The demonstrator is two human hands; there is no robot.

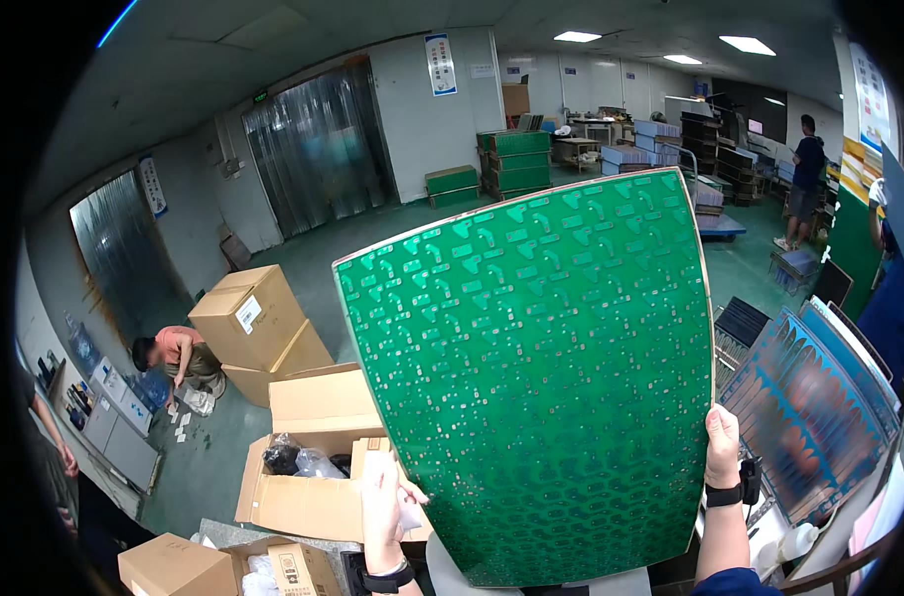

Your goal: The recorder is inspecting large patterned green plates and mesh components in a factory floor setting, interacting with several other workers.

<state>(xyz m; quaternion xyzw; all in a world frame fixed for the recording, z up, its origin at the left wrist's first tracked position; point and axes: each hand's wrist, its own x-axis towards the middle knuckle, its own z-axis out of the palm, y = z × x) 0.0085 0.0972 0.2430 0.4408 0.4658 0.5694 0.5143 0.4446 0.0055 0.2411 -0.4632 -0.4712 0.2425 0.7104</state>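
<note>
A large green printed circuit board panel (541, 368), covered in rows of pads and traces, stands tilted up in front of me. My right hand (722, 445) grips its right edge low down, thumb on the near face. Beside the lower left edge is my left hand (384, 502), fingers curled around a small pale thing that I cannot make out. Whether those fingers also touch the panel's edge is unclear. Dark bands circle both wrists. The panel hides what lies behind it.
Open cardboard box (303, 502) with bagged items sits left; stacked cartons (248, 318) stand behind it. A crouching person (179, 363) is at far left, another person (807, 179) stands far right. Blue-patterned framed screens (809, 417) lean at right. Green panel stacks (516, 164) stand behind.
</note>
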